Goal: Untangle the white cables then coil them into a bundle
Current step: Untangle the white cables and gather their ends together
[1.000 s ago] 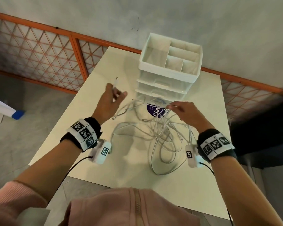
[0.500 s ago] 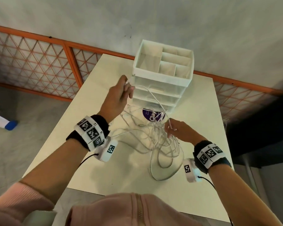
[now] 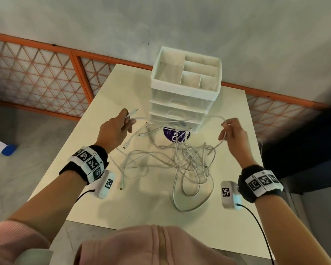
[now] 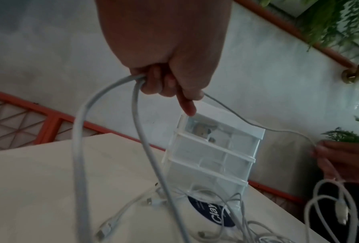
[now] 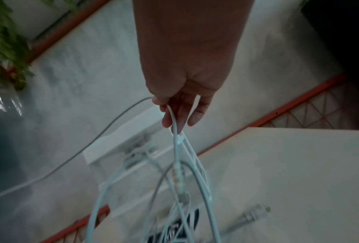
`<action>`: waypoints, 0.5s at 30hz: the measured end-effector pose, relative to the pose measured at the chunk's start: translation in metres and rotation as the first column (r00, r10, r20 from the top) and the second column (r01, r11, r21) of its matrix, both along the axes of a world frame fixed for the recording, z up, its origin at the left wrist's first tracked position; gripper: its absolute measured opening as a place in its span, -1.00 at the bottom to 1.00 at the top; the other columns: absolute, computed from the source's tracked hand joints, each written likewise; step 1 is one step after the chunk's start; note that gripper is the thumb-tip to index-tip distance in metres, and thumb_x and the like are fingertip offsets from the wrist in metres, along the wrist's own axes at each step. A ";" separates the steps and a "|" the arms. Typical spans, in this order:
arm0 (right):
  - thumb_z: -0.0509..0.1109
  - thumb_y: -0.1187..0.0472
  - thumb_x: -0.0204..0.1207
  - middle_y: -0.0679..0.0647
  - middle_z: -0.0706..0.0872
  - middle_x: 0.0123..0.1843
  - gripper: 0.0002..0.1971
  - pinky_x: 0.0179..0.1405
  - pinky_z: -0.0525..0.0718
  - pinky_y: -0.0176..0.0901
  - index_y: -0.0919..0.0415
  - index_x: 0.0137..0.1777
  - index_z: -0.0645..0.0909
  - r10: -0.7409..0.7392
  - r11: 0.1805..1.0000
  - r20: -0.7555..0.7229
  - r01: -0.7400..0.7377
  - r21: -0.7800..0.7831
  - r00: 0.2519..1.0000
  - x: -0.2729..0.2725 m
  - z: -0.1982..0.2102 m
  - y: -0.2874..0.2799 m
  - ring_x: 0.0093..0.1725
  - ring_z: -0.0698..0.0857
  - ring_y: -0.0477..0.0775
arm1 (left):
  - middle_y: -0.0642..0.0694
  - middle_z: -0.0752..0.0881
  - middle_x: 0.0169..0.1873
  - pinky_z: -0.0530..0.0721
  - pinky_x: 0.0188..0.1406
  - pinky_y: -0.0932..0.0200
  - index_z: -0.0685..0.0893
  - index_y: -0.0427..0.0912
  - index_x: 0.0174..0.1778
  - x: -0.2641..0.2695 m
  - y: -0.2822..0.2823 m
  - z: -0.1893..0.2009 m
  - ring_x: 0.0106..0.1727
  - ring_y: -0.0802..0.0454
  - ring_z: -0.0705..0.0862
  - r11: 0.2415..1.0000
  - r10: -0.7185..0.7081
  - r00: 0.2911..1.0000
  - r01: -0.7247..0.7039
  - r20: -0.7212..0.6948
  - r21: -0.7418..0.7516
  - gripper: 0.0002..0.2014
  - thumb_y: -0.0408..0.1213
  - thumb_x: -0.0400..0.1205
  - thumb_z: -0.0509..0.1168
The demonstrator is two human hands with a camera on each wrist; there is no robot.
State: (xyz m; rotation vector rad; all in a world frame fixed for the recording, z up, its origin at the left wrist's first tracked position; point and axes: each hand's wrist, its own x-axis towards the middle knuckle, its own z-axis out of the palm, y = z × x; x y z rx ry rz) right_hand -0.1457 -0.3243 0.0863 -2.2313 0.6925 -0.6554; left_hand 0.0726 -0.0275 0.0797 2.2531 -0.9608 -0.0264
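A tangle of white cables [image 3: 182, 159] lies on the cream table [image 3: 141, 203], with several loose plug ends showing. My left hand [image 3: 120, 127] is raised at the left and grips cable near a plug end [image 3: 132, 112] that pokes out past the fingers; in the left wrist view the left hand [image 4: 166, 82] has two strands [image 4: 112, 131] hanging from it. My right hand [image 3: 231, 131] is raised at the right and pinches a white cable [image 3: 206, 117] that spans across to the left hand. Below the right hand [image 5: 178, 111], loops of cable [image 5: 174, 180] dangle toward the pile.
A white drawer organiser [image 3: 185, 88] with open top compartments stands at the table's far side, right behind the cables. A dark blue round label [image 3: 175, 133] lies at its base. An orange lattice railing [image 3: 46, 77] and a grey wall are beyond the table.
My hands have pulled apart: the right hand rose and swung out to the right with its cable, the left moved down and left. One strand now stretches between them, and the pile has spread out.
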 end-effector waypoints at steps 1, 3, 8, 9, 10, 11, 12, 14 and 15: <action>0.13 0.21 0.71 0.00 0.64 -0.45 -0.86 -0.37 0.51 -0.36 0.27 0.03 0.46 -0.004 1.000 0.028 0.005 -0.010 1.000 0.000 0.009 -0.001 -0.48 0.57 -0.04 | 0.19 0.70 -0.40 0.42 -0.38 0.13 0.29 -0.11 -0.14 -0.001 0.001 -0.003 -0.41 -0.02 0.62 1.000 0.001 1.000 0.000 -0.025 0.021 -0.77 -0.07 0.72 0.12; 0.11 0.19 0.71 0.04 0.59 -0.46 -0.85 -0.34 0.58 -0.29 0.24 0.04 0.46 0.004 1.000 0.075 -0.006 0.018 0.997 0.000 0.023 0.000 -0.46 0.60 0.04 | 0.38 0.67 -0.46 0.39 -0.46 0.19 0.32 -0.15 -0.14 -0.004 0.000 -0.007 -0.48 0.20 0.57 0.999 0.003 0.998 0.000 -0.063 0.048 -0.73 -0.02 0.71 0.12; 0.07 0.19 0.72 0.06 0.44 -0.50 -0.80 -0.50 0.58 -0.10 0.25 0.05 0.49 0.016 0.997 0.106 -0.024 0.073 0.994 0.002 0.029 0.010 -0.57 0.49 0.14 | 0.30 0.69 -0.47 0.42 -0.46 0.20 0.27 -0.13 -0.22 -0.004 0.001 -0.010 -0.47 0.13 0.59 1.000 0.010 0.995 -0.012 -0.094 -0.013 -0.69 -0.01 0.71 0.12; 0.07 0.19 0.72 0.06 0.44 -0.50 -0.81 -0.54 0.54 -0.16 0.23 0.04 0.49 0.019 0.996 0.109 -0.028 0.084 0.994 0.001 0.027 0.010 -0.60 0.46 0.07 | 0.20 0.69 -0.49 0.44 -0.44 0.19 0.26 -0.14 -0.23 -0.003 0.002 -0.010 -0.48 0.13 0.59 0.999 0.023 0.996 -0.026 -0.089 -0.027 -0.68 -0.02 0.71 0.13; 0.06 0.19 0.72 0.05 0.46 -0.51 -0.82 -0.57 0.50 -0.23 0.21 0.03 0.48 0.024 0.995 0.108 -0.034 0.098 0.994 0.001 0.024 0.011 -0.63 0.44 0.01 | 0.15 0.69 -0.47 0.45 -0.43 0.18 0.25 -0.14 -0.24 -0.002 0.003 -0.008 -0.48 0.13 0.59 0.999 0.036 0.996 -0.039 -0.085 -0.036 -0.67 -0.02 0.71 0.14; 0.06 0.20 0.72 0.05 0.49 -0.53 -0.82 -0.59 0.47 -0.29 0.21 0.02 0.47 0.029 0.992 0.091 -0.040 0.121 0.995 0.001 0.020 0.011 -0.66 0.43 -0.04 | 0.11 0.70 -0.45 0.45 -0.43 0.17 0.25 -0.14 -0.24 -0.001 0.003 -0.007 -0.48 0.10 0.58 0.998 0.050 0.995 -0.054 -0.086 -0.041 -0.67 -0.03 0.71 0.15; 0.06 0.21 0.72 0.07 0.53 -0.53 -0.83 -0.61 0.46 -0.31 0.22 0.01 0.46 0.036 0.987 0.056 -0.044 0.154 0.998 0.001 0.014 0.011 -0.68 0.45 -0.06 | 0.08 0.70 -0.43 0.43 -0.44 0.15 0.25 -0.14 -0.24 0.000 0.004 -0.006 -0.48 0.04 0.58 0.996 0.071 0.994 -0.075 -0.088 -0.046 -0.67 -0.03 0.71 0.15; 0.12 0.21 0.70 0.09 0.58 -0.53 -0.87 -0.59 0.49 -0.29 0.23 -0.03 0.45 0.083 0.971 -0.064 -0.066 0.231 0.994 -0.003 0.000 0.011 -0.68 0.50 -0.09 | 0.04 0.70 -0.40 0.44 -0.40 0.09 0.26 -0.16 -0.22 0.003 0.006 -0.005 -0.41 -0.12 0.62 0.986 0.140 0.987 -0.146 -0.081 -0.074 -0.69 -0.08 0.71 0.15; 0.19 0.19 0.68 0.06 0.60 -0.52 -0.88 -0.54 0.53 -0.28 0.20 -0.07 0.46 0.134 0.962 -0.150 -0.092 0.255 0.980 -0.006 -0.010 0.010 -0.65 0.53 -0.12 | 0.02 0.70 -0.39 0.47 -0.36 0.05 0.27 -0.17 -0.21 0.004 0.007 -0.005 -0.36 -0.20 0.64 0.976 0.183 0.980 -0.190 -0.073 -0.103 -0.71 -0.11 0.72 0.15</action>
